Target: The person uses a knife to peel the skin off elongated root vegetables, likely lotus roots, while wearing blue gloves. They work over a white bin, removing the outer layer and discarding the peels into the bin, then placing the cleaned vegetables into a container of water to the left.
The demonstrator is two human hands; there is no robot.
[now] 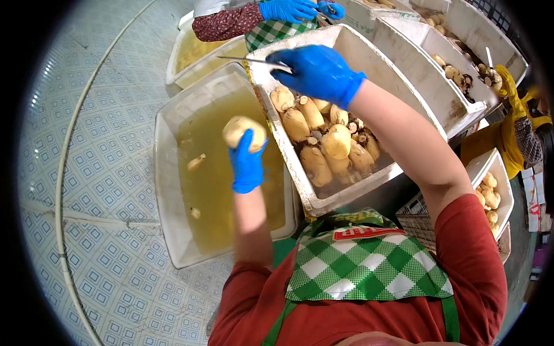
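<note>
My left hand [247,162], in a blue glove, holds a pale lotus root section [244,133] above a white tub [166,190] of cloudy yellowish water. A few small root pieces float in that tub, one of them a root end [196,162]. My right hand [314,73], also blue-gloved, grips a knife [255,62] whose thin blade points left over the foam box's far left corner. Beneath my right hand and forearm, the white foam box [303,186] holds several lotus root sections [336,142] in dark water, with cut ends and dark debris among them.
A blue-gloved co-worker [288,11] stands beyond the foam box, near another water tub [173,65]. More foam boxes [415,65] line the upper right, where a person in yellow gloves [513,95] works. A hose [65,173] crosses the tiled-pattern floor at left. A box of roots [504,194] stands at right.
</note>
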